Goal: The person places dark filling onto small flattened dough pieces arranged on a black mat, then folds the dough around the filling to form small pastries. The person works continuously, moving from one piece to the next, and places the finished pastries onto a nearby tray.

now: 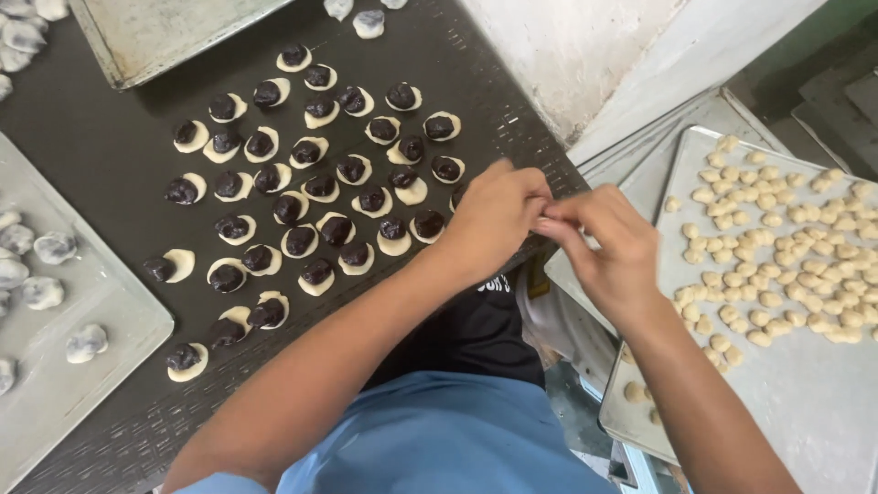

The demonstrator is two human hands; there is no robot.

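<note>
My left hand (494, 218) and my right hand (611, 249) meet fingertip to fingertip at the right edge of the dark table (101, 155), pinching a small piece that is hidden between the fingers. Just left of my left hand lie several flat pale dough rounds topped with dark filling (315, 197), spread in rough rows. To the right of my right hand a metal tray (805, 402) carries several small pale dough lumps (777, 247).
A tray (110, 302) at the left edge holds several closed, grey-white filled balls (41, 293). An empty metal tray (155, 32) sits at the top left. More closed balls (18, 37) lie at the top left corner. A white wall (567, 46) rises behind.
</note>
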